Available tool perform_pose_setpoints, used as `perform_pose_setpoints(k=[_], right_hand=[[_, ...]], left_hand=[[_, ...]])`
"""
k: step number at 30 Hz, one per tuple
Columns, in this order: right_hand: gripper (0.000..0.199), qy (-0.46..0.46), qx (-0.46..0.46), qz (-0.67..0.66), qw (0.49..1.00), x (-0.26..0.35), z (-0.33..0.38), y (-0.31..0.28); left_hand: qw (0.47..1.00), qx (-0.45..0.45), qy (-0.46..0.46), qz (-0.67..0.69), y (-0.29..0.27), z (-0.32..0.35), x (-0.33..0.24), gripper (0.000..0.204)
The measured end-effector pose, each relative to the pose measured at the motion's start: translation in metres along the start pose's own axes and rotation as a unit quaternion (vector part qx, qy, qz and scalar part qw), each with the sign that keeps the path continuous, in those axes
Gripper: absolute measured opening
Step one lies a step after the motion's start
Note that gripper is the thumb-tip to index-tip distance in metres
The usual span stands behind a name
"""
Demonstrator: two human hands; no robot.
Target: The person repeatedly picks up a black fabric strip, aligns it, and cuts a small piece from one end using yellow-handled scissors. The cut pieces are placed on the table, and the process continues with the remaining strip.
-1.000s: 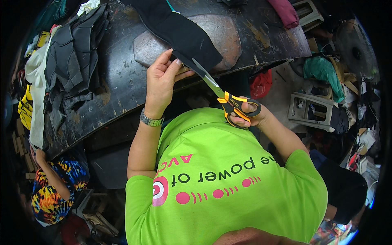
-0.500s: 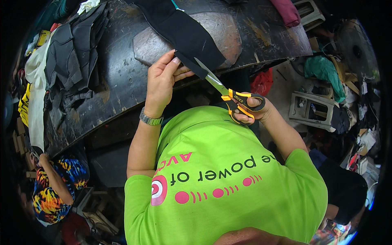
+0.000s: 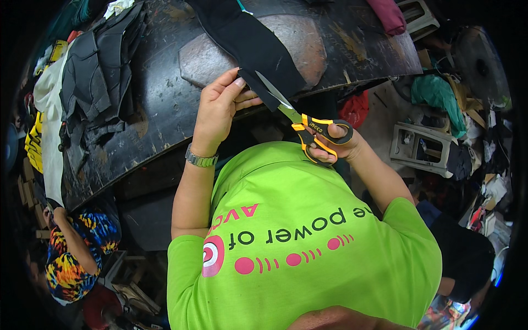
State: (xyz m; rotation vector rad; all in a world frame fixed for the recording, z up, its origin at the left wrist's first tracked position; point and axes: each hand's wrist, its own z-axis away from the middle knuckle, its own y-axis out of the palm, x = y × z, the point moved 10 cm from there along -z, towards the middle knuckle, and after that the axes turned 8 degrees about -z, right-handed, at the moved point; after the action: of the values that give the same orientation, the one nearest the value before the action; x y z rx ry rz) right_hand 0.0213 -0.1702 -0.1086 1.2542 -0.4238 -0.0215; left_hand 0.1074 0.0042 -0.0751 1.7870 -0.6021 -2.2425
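Observation:
A long piece of black fabric [image 3: 258, 41] lies over the near edge of the dark table. My left hand [image 3: 219, 107] pinches the fabric's left edge between thumb and fingers, with the lower fingers behind the narrow strip there. My right hand [image 3: 341, 146] grips a pair of scissors [image 3: 313, 129] with yellow and black handles, fingers through the loops. The blades point up and left and lie on the fabric along the strip, a little right of my left fingertips. One blade is in view above the fabric; the other is mostly hidden.
The worn black table [image 3: 159, 110] carries a metal plate [image 3: 201, 63] under the fabric, a stack of black fabric pieces [image 3: 96, 77] and a maroon roll [image 3: 388, 16]. A plastic stool [image 3: 422, 148] and a red bag [image 3: 353, 110] are at the right. Another person's patterned sleeve [image 3: 71, 275] shows at lower left.
The scissors have moved slightly up and left, their blades farther along the strip. My left hand keeps its pinch on the fabric, shifted only a little.

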Motion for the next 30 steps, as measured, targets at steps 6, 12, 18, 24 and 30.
perform_pose_setpoints(k=[6,12,18,24,30], right_hand=[[0.081,0.006,0.004,-0.048,0.999,-0.0048,0.0048,-0.0014],[0.081,-0.006,-0.017,-0.019,1.0,-0.0066,0.0026,-0.0028],[0.074,-0.016,-0.037,-0.017,0.999,-0.0026,0.0035,-0.0047],[0.066,-0.021,-0.055,0.006,0.998,0.0012,0.0066,-0.0045],[0.072,-0.013,-0.058,0.062,0.996,0.0029,0.0096,-0.0005]], left_hand=[[1.0,0.009,-0.018,0.005,-0.0015,0.0002,0.0055,0.028],[1.0,0.012,-0.027,0.003,-0.0009,0.0006,0.0047,0.028],[0.999,0.014,-0.034,-0.025,0.0,-0.0009,0.0041,0.028],[0.999,0.003,-0.029,-0.038,0.0001,-0.0004,0.0056,0.028],[0.998,0.001,-0.029,-0.048,-0.0005,0.0002,0.0065,0.028]])
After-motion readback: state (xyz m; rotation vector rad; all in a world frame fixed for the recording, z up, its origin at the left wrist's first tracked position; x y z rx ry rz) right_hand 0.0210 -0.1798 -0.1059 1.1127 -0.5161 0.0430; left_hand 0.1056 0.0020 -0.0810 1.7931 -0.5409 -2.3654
